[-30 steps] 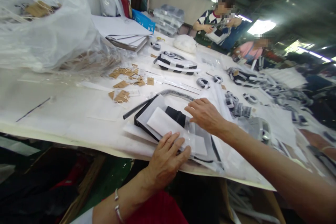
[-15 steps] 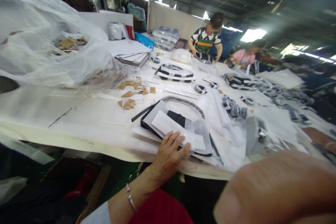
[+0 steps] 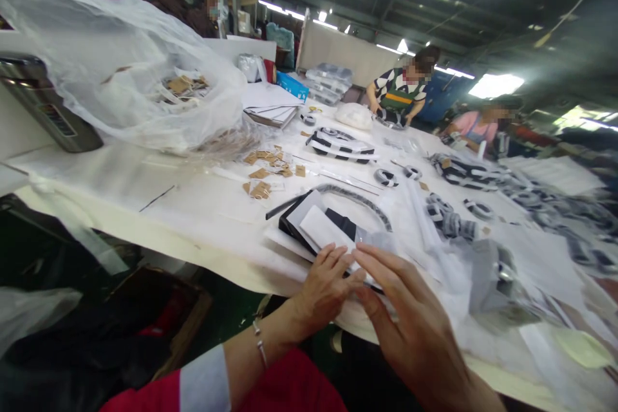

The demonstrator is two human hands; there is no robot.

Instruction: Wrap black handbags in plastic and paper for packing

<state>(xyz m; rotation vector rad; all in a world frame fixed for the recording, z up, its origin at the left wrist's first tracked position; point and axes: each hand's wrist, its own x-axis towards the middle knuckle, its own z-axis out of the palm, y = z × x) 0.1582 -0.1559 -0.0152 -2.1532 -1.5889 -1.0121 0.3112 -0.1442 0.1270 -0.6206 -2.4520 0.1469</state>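
Observation:
A flat black bag (image 3: 340,222), partly covered by white sheets, lies near the table's front edge. On top of it is a folded white sheet (image 3: 318,225). My left hand (image 3: 326,293) grips the bag's near edge, fingers over the sheet and thumb close beside them. Just to the right, my right hand (image 3: 410,315) reaches in with fingers stretched out and thumb apart. Its fingertips are at the sheet's right end, close to my left fingers; contact is unclear. Behind the bag curves a plastic-wrapped strap (image 3: 367,198). The hands hide the bag's right end.
Brown tags (image 3: 263,174) lie left of the bag. A large plastic bag (image 3: 145,109) and a steel flask (image 3: 53,106) stand farther left. Wrapped strap rolls (image 3: 451,222) and a tape dispenser (image 3: 497,277) are on the right. A co-worker (image 3: 400,93) handles a wrapped item across the table.
My right hand has moved from the near right corner to beside my left hand. My left hand stays on the bag. The view has shifted left, bringing the flask into sight.

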